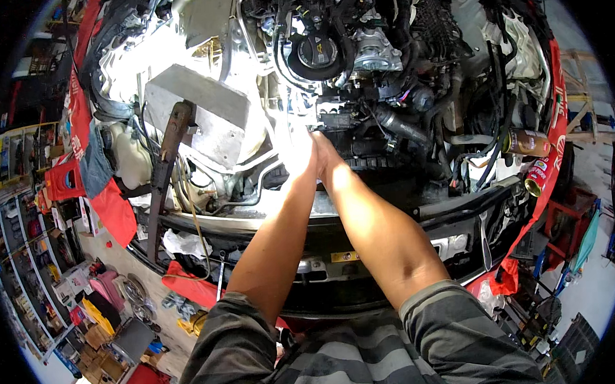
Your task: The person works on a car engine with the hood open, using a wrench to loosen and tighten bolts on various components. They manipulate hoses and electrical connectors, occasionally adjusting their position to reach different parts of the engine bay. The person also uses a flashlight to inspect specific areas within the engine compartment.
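Note:
Both my arms stretch forward over the front of an open engine bay, with my hands close together. My left hand (299,150) is washed out by bright light, and its fingers cannot be made out. Beside it, my right hand (324,153) reaches down among the parts, its fingers hidden. What either hand holds, if anything, does not show. Just beyond them lie a black connector housing (336,120) and a round black cap (315,51) on the engine. A silver metal housing (377,54) sits right of the cap. A thick black hose (402,125) runs to the right of my hands.
At left, a rusty metal bar (169,164) stands by a grey metal plate (197,111). A wrench (220,275) and white rag (184,244) lie near the front edge. Two cans, one brown (529,143) and one red (538,174), rest at right. Red covers (113,213) drape the sides.

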Demonstrator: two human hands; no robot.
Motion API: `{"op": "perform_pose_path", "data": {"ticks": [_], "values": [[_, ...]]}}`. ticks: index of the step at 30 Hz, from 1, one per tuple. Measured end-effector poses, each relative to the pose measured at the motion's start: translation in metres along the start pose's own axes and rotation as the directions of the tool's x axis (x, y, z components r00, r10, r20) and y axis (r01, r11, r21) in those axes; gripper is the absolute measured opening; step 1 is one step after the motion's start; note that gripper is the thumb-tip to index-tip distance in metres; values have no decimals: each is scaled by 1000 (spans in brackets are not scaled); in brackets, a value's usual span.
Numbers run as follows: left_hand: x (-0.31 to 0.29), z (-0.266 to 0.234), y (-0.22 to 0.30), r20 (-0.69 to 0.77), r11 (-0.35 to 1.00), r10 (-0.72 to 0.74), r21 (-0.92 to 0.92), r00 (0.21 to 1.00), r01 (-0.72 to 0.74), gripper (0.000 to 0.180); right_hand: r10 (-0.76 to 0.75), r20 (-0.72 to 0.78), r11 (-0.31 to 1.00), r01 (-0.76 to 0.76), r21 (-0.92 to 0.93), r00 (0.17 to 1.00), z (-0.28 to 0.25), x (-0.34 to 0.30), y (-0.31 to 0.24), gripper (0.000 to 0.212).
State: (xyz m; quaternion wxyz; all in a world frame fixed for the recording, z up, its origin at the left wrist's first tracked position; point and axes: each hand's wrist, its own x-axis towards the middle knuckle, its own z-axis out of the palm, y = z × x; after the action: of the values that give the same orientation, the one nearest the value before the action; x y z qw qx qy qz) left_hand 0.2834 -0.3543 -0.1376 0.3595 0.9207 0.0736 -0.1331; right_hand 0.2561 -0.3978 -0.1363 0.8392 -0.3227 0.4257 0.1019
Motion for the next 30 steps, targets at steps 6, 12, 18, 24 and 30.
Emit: {"op": "perform_pose_path", "data": {"ticks": [6, 12, 18, 24, 30], "values": [[-55, -49, -23, 217, 982, 172, -110, 961, -151, 25, 24, 108, 979, -45, 198, 994, 8, 23, 25, 22], [-124, -197, 13, 250, 597, 707, 291, 662, -748, 20, -509, 344, 255, 520, -815, 789, 34, -26, -6, 20], [-97, -184, -15, 83, 393, 905, 213, 417, -895, 19, -431, -103, 763, 301, -572, 897, 34, 23, 16, 27], [-96, -180, -20, 105, 415, 886, 252, 451, -874, 19, -510, 113, 481, 391, -785, 853, 31, 4, 5, 27], [-95, -176, -24, 114, 428, 877, 259, 467, -866, 21, -589, 106, 694, 569, -442, 801, 32, 9, 11, 28]]}}
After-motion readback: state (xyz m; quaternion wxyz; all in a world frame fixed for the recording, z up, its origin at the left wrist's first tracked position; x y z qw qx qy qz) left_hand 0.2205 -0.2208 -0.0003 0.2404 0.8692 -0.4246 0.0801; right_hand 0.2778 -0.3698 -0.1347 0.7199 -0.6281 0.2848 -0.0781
